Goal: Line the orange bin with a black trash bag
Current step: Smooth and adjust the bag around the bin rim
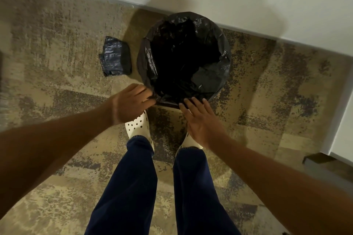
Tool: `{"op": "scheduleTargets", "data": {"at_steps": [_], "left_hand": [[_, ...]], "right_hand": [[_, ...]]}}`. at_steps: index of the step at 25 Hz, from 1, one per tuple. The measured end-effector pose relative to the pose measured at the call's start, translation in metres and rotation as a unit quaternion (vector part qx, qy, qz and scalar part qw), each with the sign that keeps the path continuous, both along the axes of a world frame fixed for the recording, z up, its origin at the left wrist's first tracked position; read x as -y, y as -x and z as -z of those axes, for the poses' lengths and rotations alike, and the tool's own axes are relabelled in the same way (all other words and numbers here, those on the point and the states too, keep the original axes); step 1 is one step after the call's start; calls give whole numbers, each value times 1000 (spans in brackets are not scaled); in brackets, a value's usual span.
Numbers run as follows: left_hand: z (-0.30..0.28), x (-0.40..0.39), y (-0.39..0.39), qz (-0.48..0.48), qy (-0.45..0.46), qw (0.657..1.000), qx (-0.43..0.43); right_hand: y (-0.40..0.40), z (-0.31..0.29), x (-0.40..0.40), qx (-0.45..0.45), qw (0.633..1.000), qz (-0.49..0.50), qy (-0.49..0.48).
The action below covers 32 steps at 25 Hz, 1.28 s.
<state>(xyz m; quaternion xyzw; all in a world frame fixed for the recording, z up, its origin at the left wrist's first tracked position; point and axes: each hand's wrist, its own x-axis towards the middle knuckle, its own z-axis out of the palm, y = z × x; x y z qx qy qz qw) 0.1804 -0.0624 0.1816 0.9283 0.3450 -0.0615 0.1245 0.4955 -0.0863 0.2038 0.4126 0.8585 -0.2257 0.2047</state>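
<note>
A black trash bag sits opened inside the round bin, its edge folded over the whole rim, so the orange of the bin is hidden. The bin stands on the carpet close to the wall. My left hand is at the near left of the rim, its fingers curled on the bag's folded edge. My right hand lies flat with fingers apart, its fingertips touching the bag at the near rim.
A folded stack of black bags lies on the carpet just left of the bin. A white wall with a baseboard runs behind the bin. My feet in white clogs stand right in front of it.
</note>
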Motion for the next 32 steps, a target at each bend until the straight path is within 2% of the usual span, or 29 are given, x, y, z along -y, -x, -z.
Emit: {"op": "scheduleTargets", "data": {"at_steps": [1,2,3,4,5,6,8,9,11,13,15,16,18,20,24,25,27,28,29,30,32], "left_hand": [[-3,5,1,-59,31,998,13],[-7,8,-3,-165,87,981,53],[-13,7,-11,-307,145,934,113],[-20,0,-22,-451,175,857,176],[-23,-14,-32,-568,185,771,223],[-24,-33,-40,-647,200,692,249],[-24,-71,-51,-718,283,564,293],[-22,-86,-52,-739,318,505,314],[-19,-103,-52,-770,357,392,354],[-15,-107,-49,-789,371,319,372],[-6,-108,-46,-800,386,252,383],[0,-108,-44,-803,399,229,380],[13,-107,-44,-803,419,209,369],[21,-104,-46,-800,433,214,358],[29,-108,-48,-786,445,236,358],[30,-109,-47,-787,447,236,354],[28,-106,-47,-794,440,228,353],[25,-102,-47,-801,423,213,367],[21,-96,-50,-816,389,197,379],[17,-89,-55,-837,345,189,380],[6,-77,-75,-868,295,169,363]], "right_hand": [[-6,-2,6,-1,1000,-4,2],[-10,-6,12,-20,1000,4,13],[-11,-9,17,-68,997,35,25],[-11,-12,18,-141,984,100,33],[-9,-16,14,-214,956,199,35],[-7,-18,4,-265,911,316,21],[-3,-17,-43,-274,797,538,-20],[-4,-13,-70,-255,751,609,-13],[-9,-3,-121,-270,668,691,54],[-12,7,-154,-288,594,741,122],[-13,13,-165,-258,570,764,159],[-13,17,-167,-248,557,774,171],[-15,24,-166,-254,513,797,190],[-19,30,-165,-260,470,819,201],[-25,45,-156,-275,430,830,227],[-27,44,-152,-268,434,831,222],[-31,44,-141,-236,471,828,194],[-29,42,-135,-211,489,828,172],[-26,41,-128,-187,490,838,150],[-20,39,-124,-165,471,857,128],[-1,36,-124,-130,404,898,115]]}}
